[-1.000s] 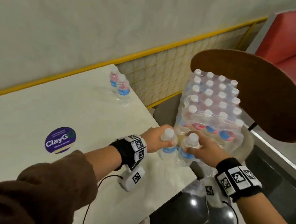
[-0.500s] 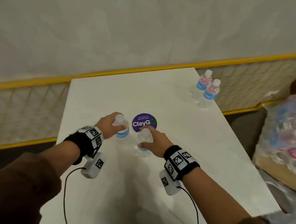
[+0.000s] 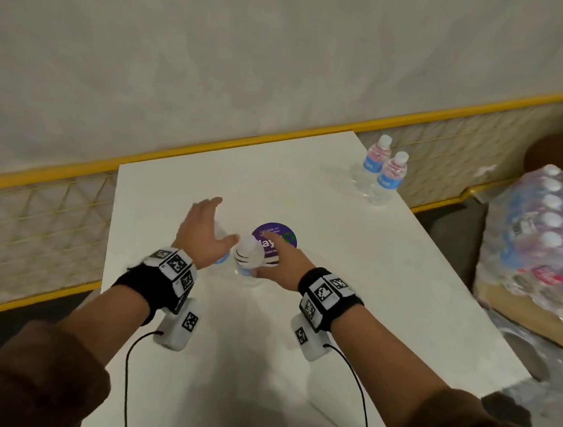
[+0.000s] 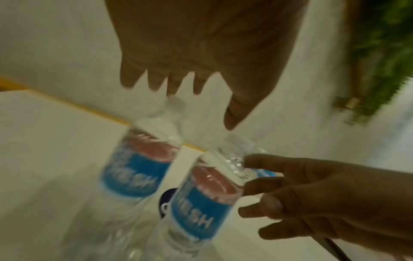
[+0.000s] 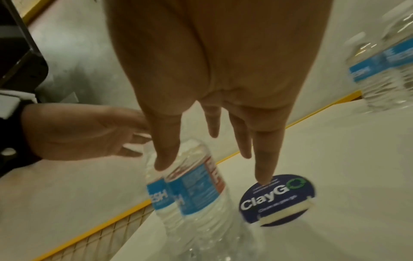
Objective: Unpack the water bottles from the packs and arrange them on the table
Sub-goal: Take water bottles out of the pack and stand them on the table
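Two bottles [image 3: 248, 261] labelled "…ESH" stand beside the "ClayGo" sticker [image 3: 277, 234] mid-table [image 3: 368, 286]; left hand [image 3: 202, 234] and right hand [image 3: 283, 263] are spread open, gripping nothing.

Two bottles [image 3: 237, 260] left of sticker [image 3: 280, 236]

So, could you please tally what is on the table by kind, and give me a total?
Loose water bottles near the hands: 2
Loose water bottles at the far right corner: 2
Round purple ClayGo sticker: 1
Total on the table: 5
The wrapped pack stands off the table, so it is left out.
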Motion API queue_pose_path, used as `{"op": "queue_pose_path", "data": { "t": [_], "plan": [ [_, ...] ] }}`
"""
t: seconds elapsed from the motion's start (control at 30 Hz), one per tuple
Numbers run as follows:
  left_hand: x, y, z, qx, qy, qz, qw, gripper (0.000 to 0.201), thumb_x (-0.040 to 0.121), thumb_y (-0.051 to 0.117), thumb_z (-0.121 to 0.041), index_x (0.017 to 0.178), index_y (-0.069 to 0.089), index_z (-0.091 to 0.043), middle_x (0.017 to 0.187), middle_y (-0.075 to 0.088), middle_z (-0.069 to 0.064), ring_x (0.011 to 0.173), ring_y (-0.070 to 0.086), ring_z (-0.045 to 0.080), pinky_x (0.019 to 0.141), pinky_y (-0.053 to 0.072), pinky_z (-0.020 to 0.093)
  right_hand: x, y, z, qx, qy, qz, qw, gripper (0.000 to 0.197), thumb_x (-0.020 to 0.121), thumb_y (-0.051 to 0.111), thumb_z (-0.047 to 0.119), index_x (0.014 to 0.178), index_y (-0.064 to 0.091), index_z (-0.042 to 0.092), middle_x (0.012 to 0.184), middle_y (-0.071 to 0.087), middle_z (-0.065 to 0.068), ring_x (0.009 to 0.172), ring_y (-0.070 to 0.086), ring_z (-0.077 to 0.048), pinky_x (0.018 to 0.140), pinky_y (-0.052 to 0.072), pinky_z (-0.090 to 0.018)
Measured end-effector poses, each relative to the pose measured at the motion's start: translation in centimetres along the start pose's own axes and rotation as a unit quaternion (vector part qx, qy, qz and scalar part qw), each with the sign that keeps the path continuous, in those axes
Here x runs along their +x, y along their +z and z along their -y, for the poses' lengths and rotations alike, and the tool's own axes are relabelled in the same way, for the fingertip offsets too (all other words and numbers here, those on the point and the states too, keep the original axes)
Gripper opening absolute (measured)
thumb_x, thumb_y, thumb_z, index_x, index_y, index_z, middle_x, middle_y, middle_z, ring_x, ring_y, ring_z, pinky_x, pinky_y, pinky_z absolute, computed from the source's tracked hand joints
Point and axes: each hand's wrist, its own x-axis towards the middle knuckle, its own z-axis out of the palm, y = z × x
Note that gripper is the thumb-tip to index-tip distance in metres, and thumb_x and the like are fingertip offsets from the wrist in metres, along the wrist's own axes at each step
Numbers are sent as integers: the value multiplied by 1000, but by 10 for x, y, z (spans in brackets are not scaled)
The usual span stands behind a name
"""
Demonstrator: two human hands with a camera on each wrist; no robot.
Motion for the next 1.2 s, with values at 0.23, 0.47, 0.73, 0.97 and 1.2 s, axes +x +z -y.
{"op": "queue_pose_path", "data": {
  "t": [0.23, 0.47, 0.73, 0.97, 1.2],
  "plan": [
    [-12, 50, -130, 60, 266, -57, 960, 49, 84, 62, -18, 131, 50, -13, 144, 40, 9, 138, 30, 30, 112, 29, 44, -69, -83, -100, -67, 153, 2, 986, 53, 84, 67, 34, 131, 49, 19, 134, 52, -8, 122, 50, -23, 99, 39, -29],
    [-47, 197, -279, 52, 288, 280, 914, 18, 90, 54, -25, 105, 63, -20, 104, 68, 0, 92, 63, 18, 88, 50, 32, -160, -199, -215, -85, 275, -84, 954, 47, 83, 67, 38, 124, 57, 16, 132, 53, -5, 116, 53, -23, 98, 41, -30],
    [-60, 325, -419, 22, 236, 395, 888, 44, 89, 53, -20, 131, 45, -8, 126, 56, 13, 114, 56, 29, 95, 44, 36, -227, -301, -293, 19, 295, -289, 911, 59, 86, 65, 22, 138, 39, 11, 133, 53, -12, 121, 51, -27, 97, 38, -30],
    [-23, 376, -433, -113, 70, 263, 956, 62, 70, 70, -40, 120, 56, -5, 117, 64, 10, 103, 63, 26, 92, 52, 39, -206, -323, -313, 78, 236, -278, 928, 35, 89, 59, 29, 119, 60, 11, 116, 61, -2, 110, 55, -19, 88, 40, -29],
    [-2, 349, -427, -32, 127, 203, 970, 36, 87, 58, -41, 83, 63, -5, 74, 60, 12, 71, 54, 26, 64, 41, 29, -187, -328, -324, 127, 256, -321, 903, 29, 88, 57, 42, 99, 64, 17, 91, 63, 0, 90, 55, -18, 72, 44, -25]
  ]
}}
